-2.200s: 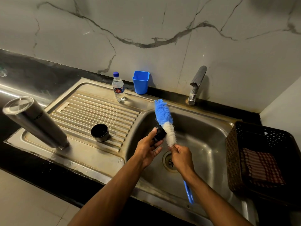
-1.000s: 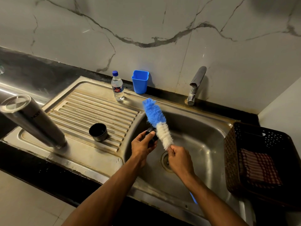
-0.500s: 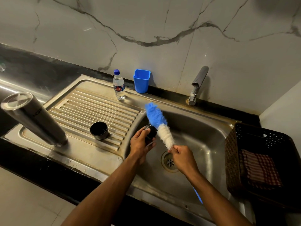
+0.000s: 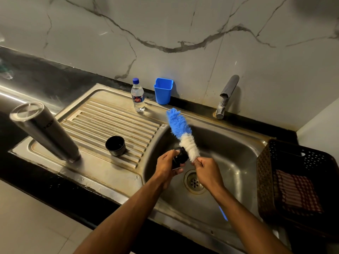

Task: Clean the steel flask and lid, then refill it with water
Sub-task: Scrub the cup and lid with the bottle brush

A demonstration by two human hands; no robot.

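Note:
Over the sink basin (image 4: 238, 162) my left hand (image 4: 167, 166) grips a small black flask lid (image 4: 180, 156). My right hand (image 4: 207, 172) holds a bottle brush (image 4: 180, 132) by its handle, just below the bristles. The brush has a blue tip and a white lower part, and its white bristles press against the lid. The steel flask (image 4: 43, 131) stands upside down on the draining board (image 4: 110, 125) at the left. A black cup-shaped cap (image 4: 115, 145) sits open side up on the board's ridges.
A small water bottle (image 4: 138, 96) and a blue plastic holder (image 4: 163, 90) stand at the sink's back rim. The tap (image 4: 226, 97) is behind the basin, with no water running. A dark perforated basket (image 4: 297, 182) with a checked cloth sits at the right.
The brush has slid back and forth against the lid in my left hand, its tip swinging left and then back right. Flask and cap on the board have stayed put.

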